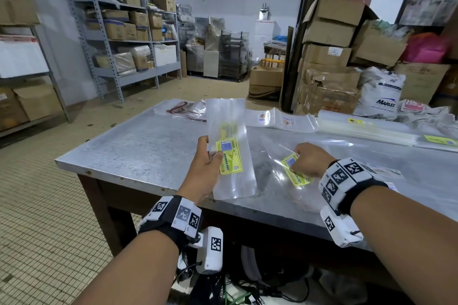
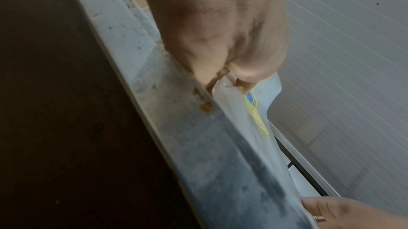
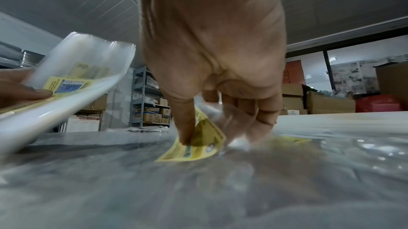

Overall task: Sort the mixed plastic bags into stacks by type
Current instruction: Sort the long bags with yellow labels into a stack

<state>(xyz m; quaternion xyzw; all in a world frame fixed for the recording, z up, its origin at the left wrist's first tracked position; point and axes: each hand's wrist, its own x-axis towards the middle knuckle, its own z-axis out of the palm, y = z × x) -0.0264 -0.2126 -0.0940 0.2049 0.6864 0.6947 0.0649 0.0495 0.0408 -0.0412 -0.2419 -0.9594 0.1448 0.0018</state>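
The left hand (image 1: 207,166) gripped a stack of yellow-labelled bags (image 1: 229,148), long axis running away from the person, raised over the counter (image 1: 138,146) near its front edge. Just beside it, the right hand (image 1: 308,160) pinched a matching bag (image 1: 295,173) lying on the counter, angled; bare counter lay to the left.

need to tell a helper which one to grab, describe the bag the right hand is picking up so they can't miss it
On the metal table, look near the front edge, right of the bags held up by the left hand. The clear bag lies flat under the right hand, whose fingertips pinch its yellow label; farther bags have small picture labels instead.
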